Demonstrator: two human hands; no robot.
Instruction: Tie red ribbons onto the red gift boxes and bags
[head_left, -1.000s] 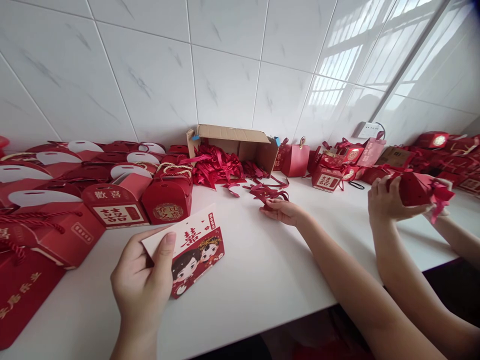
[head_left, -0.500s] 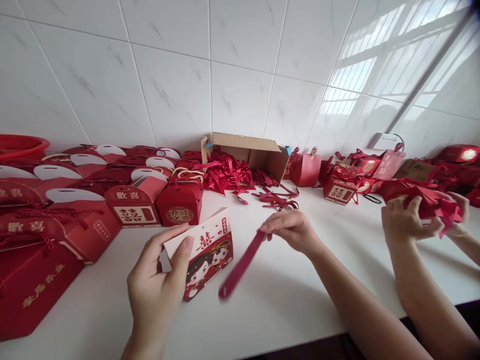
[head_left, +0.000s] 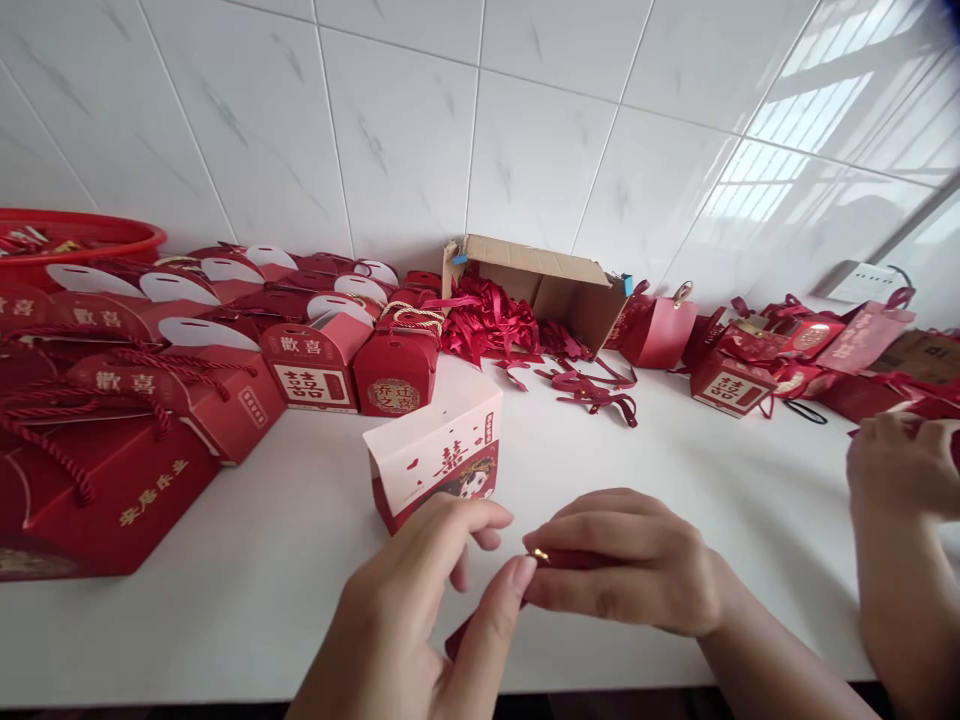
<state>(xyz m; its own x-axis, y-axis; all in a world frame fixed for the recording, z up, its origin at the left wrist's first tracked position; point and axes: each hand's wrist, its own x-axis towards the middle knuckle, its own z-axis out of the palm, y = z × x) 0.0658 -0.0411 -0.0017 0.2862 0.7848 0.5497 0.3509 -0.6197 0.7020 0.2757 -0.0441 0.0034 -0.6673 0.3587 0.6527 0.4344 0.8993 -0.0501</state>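
Note:
My right hand [head_left: 630, 560] is closed on a dark red ribbon [head_left: 581, 559], whose small gold fitting shows at the fingertips. My left hand [head_left: 427, 600] reaches in from the other side with its fingers apart. Its thumb tip touches the ribbon's gold end, and a dark red strip shows behind that thumb. Just beyond my left hand, a white-and-red gift box [head_left: 439, 455] with a printed cartoon face stands on the white table [head_left: 360, 640]. My left fingers cover its lower front.
Red gift boxes [head_left: 319, 370] crowd the left side, before a red basin [head_left: 82, 235]. An open cardboard carton [head_left: 540, 262] spills red ribbons [head_left: 487, 320] at the wall. More boxes [head_left: 731, 385] stand at right, where another person's hand [head_left: 900, 460] works on something red.
My left hand has let go of the gift box, which now stands on the table. Both hands have come together at the ribbon. The view has turned leftward.

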